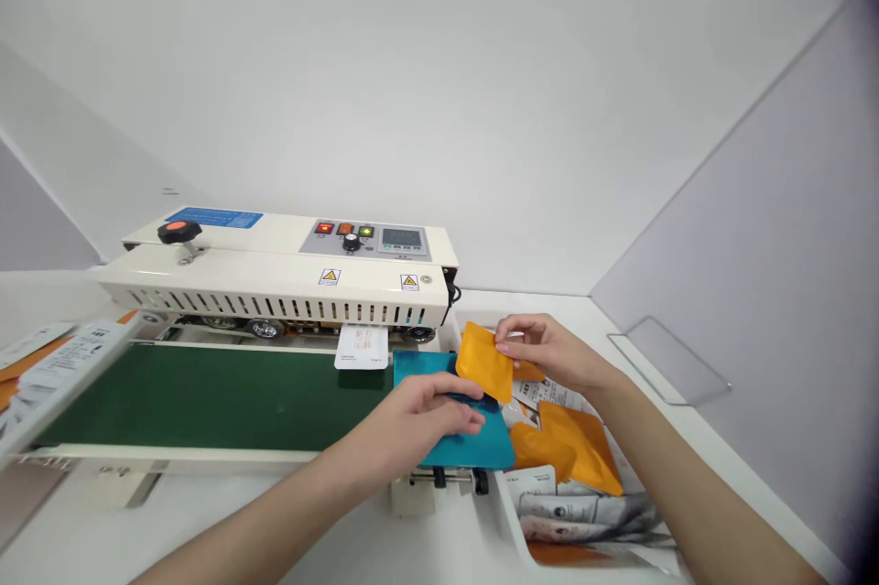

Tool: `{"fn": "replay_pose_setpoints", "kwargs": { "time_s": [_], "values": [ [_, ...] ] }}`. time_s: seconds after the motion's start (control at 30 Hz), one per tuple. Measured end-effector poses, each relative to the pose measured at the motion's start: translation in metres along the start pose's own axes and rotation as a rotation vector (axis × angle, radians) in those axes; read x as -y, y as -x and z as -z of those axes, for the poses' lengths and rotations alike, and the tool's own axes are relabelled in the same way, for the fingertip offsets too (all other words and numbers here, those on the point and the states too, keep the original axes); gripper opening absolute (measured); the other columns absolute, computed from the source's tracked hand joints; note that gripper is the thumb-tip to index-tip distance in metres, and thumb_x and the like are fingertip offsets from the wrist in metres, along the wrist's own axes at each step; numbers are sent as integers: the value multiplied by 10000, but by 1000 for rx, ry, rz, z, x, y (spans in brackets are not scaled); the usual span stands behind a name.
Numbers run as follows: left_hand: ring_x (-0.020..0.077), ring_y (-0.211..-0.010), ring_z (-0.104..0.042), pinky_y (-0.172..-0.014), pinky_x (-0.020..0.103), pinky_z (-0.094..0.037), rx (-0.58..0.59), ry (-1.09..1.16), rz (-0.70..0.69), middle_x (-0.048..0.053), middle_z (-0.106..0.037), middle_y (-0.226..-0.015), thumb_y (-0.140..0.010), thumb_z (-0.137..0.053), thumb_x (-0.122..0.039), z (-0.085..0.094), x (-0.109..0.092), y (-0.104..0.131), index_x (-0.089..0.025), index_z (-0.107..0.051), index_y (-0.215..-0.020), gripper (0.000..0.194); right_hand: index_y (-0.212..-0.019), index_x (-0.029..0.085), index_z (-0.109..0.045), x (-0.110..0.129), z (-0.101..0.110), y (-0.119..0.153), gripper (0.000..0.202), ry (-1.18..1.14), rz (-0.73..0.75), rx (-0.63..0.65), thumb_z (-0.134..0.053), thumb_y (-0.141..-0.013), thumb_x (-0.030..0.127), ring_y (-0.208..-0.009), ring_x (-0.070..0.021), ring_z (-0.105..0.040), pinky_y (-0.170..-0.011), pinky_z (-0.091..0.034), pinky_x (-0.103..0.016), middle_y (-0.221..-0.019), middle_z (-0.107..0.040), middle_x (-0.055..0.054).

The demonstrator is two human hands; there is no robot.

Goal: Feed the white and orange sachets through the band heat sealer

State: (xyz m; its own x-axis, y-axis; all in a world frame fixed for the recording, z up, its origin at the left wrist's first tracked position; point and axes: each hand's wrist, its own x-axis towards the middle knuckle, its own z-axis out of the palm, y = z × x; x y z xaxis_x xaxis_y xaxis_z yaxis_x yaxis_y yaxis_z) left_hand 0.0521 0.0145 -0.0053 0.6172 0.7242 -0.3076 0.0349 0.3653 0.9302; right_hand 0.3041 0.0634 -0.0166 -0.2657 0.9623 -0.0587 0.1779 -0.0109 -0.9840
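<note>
An orange pouch [486,363] is pinched at its upper right edge by my right hand [549,349], tilted above the right end of a band sealer [275,278]. My left hand [429,411] is open over the sealer's teal plate [467,448], its index finger reaching to the pouch's lower left edge; whether it touches cannot be made out. On the green conveyor belt [226,397], a white printed pouch [363,349] lies with its far edge under the sealer's slotted cover.
Right of the sealer, a white bin [512,530] holds several orange and white pouches, including a crumpled orange pouch [580,448]. More printed pouches [61,374] are piled beyond the belt's left end. A wire frame [669,365] stands by the right wall.
</note>
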Motion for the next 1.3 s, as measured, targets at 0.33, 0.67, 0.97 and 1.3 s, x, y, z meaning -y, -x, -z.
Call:
{"fn": "replay_pose_setpoints", "kwargs": {
  "time_s": [0.33, 0.67, 0.97, 1.3],
  "values": [
    [176, -931, -673, -891, 310, -478, 16, -8, 57, 109, -697, -1067, -847, -569, -278, 2, -4, -2, -142, -615, -1139, 325, -845, 207, -665, -9, 3, -1, 196, -55, -108, 125, -762, -736, 337, -495, -61, -486, -454, -381, -183, -633, -583, 42],
    [189, -984, -661, -915, 319, -461, -14, 47, 81, 127, -703, -1055, -825, -597, -244, 1, -5, -2, -115, -612, -1133, 334, -1062, 231, -628, -7, 17, -4, 350, 332, 35, -99, -569, -849, 503, -1086, -286, -595, -958, -460, -431, -1112, -668, -88],
    [213, -1052, -634, -933, 341, -437, 25, 21, -10, 101, -713, -1048, -770, -658, -296, 4, 9, -8, -158, -648, -1093, 351, -1294, 241, -488, -28, 36, 0, 657, 946, -28, 49, -695, -681, 357, -1229, -323, -486, -1037, -395, -445, -1349, -514, -98],
    [209, -1050, -641, -955, 344, -451, 15, 77, -5, 115, -714, -1038, -783, -627, -244, 4, 9, -9, -131, -620, -1128, 363, -1032, 246, -531, -17, 27, -4, 388, 851, 107, -217, -673, -690, 362, -988, -269, -606, -859, -477, -378, -1082, -636, -58]
  ]
}}
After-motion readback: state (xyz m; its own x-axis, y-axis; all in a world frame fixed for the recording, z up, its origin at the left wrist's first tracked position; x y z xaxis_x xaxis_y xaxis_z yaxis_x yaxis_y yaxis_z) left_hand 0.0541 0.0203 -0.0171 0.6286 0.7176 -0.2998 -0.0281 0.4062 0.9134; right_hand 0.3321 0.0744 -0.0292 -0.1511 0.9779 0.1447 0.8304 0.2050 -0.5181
